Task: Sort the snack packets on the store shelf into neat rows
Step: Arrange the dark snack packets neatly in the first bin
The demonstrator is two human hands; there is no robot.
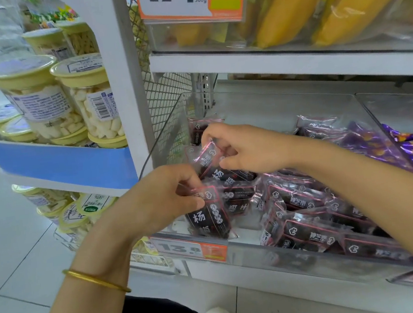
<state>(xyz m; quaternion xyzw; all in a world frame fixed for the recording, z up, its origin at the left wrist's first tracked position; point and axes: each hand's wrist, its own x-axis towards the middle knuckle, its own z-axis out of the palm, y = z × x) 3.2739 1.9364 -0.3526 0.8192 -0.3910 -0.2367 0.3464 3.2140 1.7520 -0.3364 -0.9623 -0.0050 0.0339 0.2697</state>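
Two hands work in a clear bin (170, 134): left hand (169, 197) pinches the front packet (210, 219), printed 杨; right hand (240, 150) pinches the rear packet (205, 156). The price tag (184, 246) reads 13.8.

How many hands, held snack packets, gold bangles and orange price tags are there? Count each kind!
Hands: 2, left hand and right hand
Held snack packets: 2, lower packet and upper packet
Gold bangle: 1
Orange price tags: 2, upper tag and lower tag
Total: 7
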